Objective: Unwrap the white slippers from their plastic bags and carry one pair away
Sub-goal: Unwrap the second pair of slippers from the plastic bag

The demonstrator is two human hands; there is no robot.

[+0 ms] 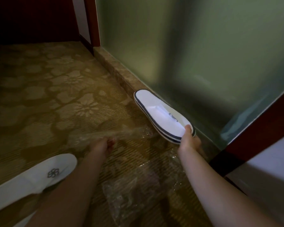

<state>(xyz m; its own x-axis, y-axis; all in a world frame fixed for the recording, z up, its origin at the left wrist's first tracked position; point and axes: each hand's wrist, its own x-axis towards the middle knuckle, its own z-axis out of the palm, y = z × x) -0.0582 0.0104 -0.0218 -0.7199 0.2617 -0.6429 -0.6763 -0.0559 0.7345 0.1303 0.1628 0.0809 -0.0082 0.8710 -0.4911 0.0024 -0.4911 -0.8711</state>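
Note:
My right hand [188, 141] grips the near end of a flat pair of white slippers [156, 112] with dark-edged soles, held stacked just above the carpet beside the glass wall. My left hand [102, 145] is closed on a clear plastic bag [121, 134] that stretches toward the slippers; the pair looks to be out of the bag. Another white slipper with a dark flower logo [39, 176] lies at the lower left. A second crumpled clear plastic bag [129, 190] lies on the carpet between my forearms.
A patterned golden carpet [47, 95] covers the floor. A frosted green glass wall [195, 46] on a stone kerb [118, 72] runs along the right. Dark red wooden frames stand at the back [92, 22] and at the right [252, 133].

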